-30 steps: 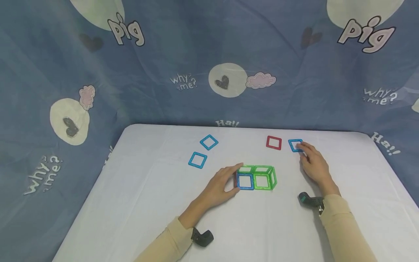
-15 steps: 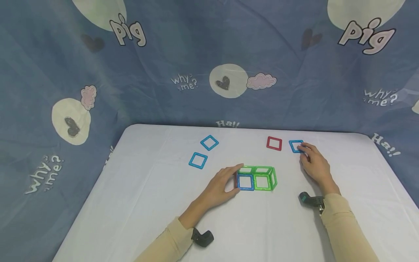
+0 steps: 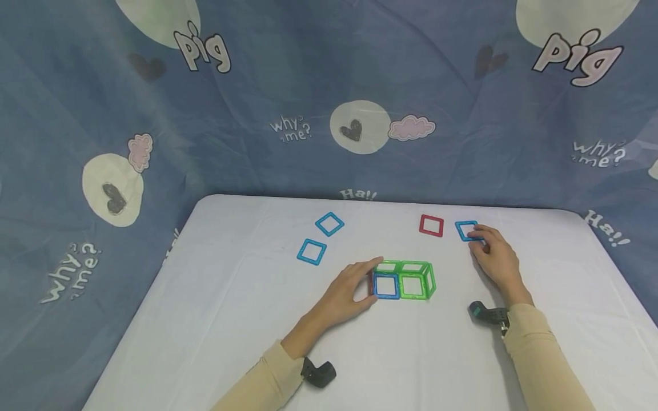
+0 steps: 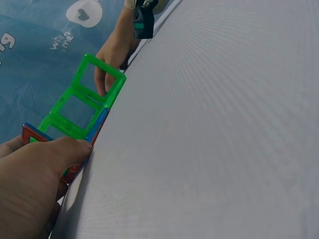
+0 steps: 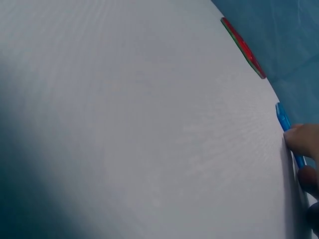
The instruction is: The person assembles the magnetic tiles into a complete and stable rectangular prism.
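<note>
In the head view, my left hand [image 3: 341,294] holds the left end of a box-like frame of magnetic tiles [image 3: 413,298], thumb at the front and fingers behind. Its front shows a blue square tile [image 3: 386,298] beside a green one. Red edges show under my thumb in the left wrist view, where the green tiles [image 4: 75,130] stretch away from the hand. Farther back on the right, my right hand [image 3: 496,260] pinches the near right corner of a loose blue magnetic tile [image 3: 459,230]. The right wrist view shows this blue tile [image 5: 282,117] edge-on between thumb and finger.
A red square tile [image 3: 421,224] lies left of the right hand, near the table's back edge. Two more blue tiles, one farther back [image 3: 324,218] and one nearer [image 3: 304,248], lie left of the frame. A patterned blue cloth [image 3: 231,148] hangs behind the white table [image 3: 205,319].
My right fingertips have slid slightly toward the near edge of the blue tile, and the tile has shifted a touch toward me. The left hand and the tile frame keep their place.
</note>
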Available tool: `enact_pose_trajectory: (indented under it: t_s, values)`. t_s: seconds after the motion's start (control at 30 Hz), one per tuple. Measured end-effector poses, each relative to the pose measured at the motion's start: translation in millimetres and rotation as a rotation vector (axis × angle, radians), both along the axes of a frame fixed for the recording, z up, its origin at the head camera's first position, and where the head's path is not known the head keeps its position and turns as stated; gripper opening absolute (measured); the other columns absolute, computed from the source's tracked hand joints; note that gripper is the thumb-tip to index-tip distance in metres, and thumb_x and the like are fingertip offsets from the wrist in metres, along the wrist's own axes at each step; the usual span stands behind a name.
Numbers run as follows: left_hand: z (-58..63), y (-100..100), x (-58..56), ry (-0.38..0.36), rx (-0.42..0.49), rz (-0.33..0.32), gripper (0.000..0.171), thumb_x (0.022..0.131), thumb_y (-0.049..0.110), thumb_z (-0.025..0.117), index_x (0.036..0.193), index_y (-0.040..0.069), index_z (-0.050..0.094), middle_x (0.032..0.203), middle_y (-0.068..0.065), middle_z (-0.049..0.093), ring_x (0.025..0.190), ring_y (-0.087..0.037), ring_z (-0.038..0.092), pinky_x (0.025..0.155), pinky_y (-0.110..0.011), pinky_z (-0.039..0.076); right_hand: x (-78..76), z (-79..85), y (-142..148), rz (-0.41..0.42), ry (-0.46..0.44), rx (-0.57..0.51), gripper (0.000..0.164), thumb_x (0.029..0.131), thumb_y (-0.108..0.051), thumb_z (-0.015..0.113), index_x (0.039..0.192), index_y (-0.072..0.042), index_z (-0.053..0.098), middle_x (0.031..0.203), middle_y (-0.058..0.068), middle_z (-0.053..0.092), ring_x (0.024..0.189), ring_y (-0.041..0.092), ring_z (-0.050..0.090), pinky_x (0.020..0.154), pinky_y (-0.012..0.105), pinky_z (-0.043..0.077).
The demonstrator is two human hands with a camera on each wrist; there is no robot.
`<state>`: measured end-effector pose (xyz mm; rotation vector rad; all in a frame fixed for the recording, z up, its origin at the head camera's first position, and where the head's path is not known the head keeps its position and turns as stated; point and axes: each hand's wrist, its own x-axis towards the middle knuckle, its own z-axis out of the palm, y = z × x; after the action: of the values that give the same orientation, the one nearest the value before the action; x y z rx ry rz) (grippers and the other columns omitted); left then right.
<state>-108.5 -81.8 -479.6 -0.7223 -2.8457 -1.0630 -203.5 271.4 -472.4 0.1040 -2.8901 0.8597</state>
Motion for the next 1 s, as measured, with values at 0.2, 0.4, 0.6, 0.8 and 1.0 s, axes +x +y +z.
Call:
enact_pose_trajectory:
  t_s: [0.2, 0.4, 0.6, 0.8, 1.0]
  values:
    - [-1.2, -0.4, 0.8, -0.003, -0.004, -0.003, 0.081, 0.085, 0.028, 0.069, 0.148, 0.042, 0.02, 0.144, 0.008, 0.044, 0.132, -0.017, 0.042, 0.107, -0.041, 0.041, 1.2, -1.9, 0.1, -0.006, 0.009, 0.004, 0.028, 0.095, -0.018, 0.052, 0.119, -0.005, 0.061, 0.141, 0.018, 0.045, 0.099, 0.032, 0.055, 0.076, 0.043, 0.044]
    - [-0.8, -0.5, 1.3, 0.003, -0.005, -0.004, 0.082, 0.084, 0.028, 0.069, 0.148, 0.041, 0.02, 0.144, 0.008, 0.044, 0.132, -0.017, 0.043, 0.106, -0.041, 0.042, 1.4, -7.3, -0.8, -0.044, 0.062, -0.014, 0.024, 0.093, -0.016, 0.055, 0.113, -0.004, 0.064, 0.137, 0.017, 0.049, 0.089, 0.025, 0.054, 0.069, 0.03, 0.037]
    - [-0.7, -0.4, 1.1, -0.001, -0.001, 0.0, 0.082, 0.084, 0.028, 0.07, 0.148, 0.043, 0.019, 0.143, 0.009, 0.045, 0.132, -0.016, 0.043, 0.106, -0.04, 0.042, 4.3, -13.0, -2.6, -0.064, 0.117, -0.059, 0.026, 0.094, -0.023, 0.057, 0.112, -0.004, 0.065, 0.132, 0.017, 0.053, 0.094, 0.03, 0.058, 0.074, 0.036, 0.043]
    - [-0.7, -1.1, 0.6, 0.0, -0.004, 0.004, 0.082, 0.085, 0.029, 0.069, 0.148, 0.043, 0.019, 0.143, 0.009, 0.045, 0.132, -0.016, 0.043, 0.107, -0.04, 0.042, 7.6, -14.2, -5.3, -0.059, 0.16, -0.173, 0.031, 0.096, -0.031, 0.053, 0.113, -0.007, 0.064, 0.123, 0.015, 0.059, 0.104, 0.022, 0.057, 0.091, 0.04, 0.045]
    - [0.3, -1.2, 0.7, 0.005, -0.006, 0.003, 0.082, 0.084, 0.028, 0.069, 0.148, 0.042, 0.019, 0.143, 0.009, 0.045, 0.133, -0.016, 0.042, 0.107, -0.04, 0.041, 11.4, -12.3, -6.3, -0.111, 0.172, -0.27, 0.033, 0.097, -0.033, 0.05, 0.117, -0.01, 0.062, 0.108, 0.013, 0.065, 0.083, -0.012, 0.048, 0.071, 0.008, 0.041]
